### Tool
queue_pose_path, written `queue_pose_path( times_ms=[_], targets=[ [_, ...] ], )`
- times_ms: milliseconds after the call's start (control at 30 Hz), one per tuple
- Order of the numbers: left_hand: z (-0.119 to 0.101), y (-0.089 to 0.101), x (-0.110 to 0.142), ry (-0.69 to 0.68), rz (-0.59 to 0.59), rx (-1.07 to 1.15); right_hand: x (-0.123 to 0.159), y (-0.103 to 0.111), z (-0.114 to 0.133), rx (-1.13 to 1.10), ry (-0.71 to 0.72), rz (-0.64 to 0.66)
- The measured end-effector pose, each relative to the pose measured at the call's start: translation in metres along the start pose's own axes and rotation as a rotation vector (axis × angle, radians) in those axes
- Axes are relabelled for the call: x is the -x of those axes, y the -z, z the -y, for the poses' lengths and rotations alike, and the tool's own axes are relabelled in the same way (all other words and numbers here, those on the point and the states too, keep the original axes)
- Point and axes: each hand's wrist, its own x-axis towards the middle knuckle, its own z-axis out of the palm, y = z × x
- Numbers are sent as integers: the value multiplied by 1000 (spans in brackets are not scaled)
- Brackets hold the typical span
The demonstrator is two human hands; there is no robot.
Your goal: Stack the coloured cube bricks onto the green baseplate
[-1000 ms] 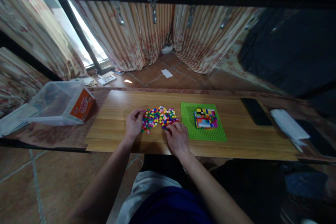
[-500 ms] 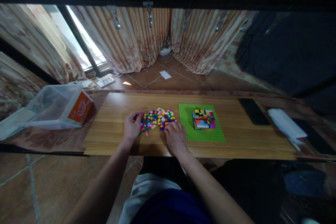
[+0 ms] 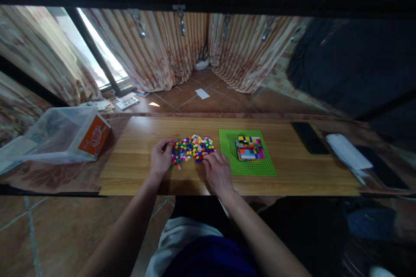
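Observation:
A heap of small coloured bricks point(image 3: 192, 148) lies in the middle of the wooden table point(image 3: 292, 177). My left hand point(image 3: 160, 158) rests against the heap's left edge with its fingers curled. At the heap's near right edge my right hand point(image 3: 217, 172) has its fingers bent down onto the bricks; what they pinch is too small to make out. Right of the heap lies a green baseplate point(image 3: 256, 166) with a multicoloured block of stacked bricks point(image 3: 249, 148) on it.
A clear plastic box with an orange label point(image 3: 65, 134) lies on its side at the table's left. A black phone point(image 3: 309, 137), a white object point(image 3: 348, 151) and another dark device point(image 3: 383, 166) are at the right. Curtains and a tiled floor lie beyond the table.
The view has shifted slightly, so everything sits a little further left. Both hands stay at the brick heap, with the right hand's fingers working at its near edge.

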Motion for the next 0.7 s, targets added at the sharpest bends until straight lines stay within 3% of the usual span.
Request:
queue_pose_path(
  times_ms=[267, 500, 700],
  targets=[
    [-6, 1, 1, 16, -2, -10, 11, 43, -27, -298, -297, -179],
    [-5, 1, 0, 19, 4, -13, 22, 80, -70, -221, -469, -319],
    [-2, 1, -1, 25, -6, -20, 17, 88, -91, -137, -496, -399]
  ],
)
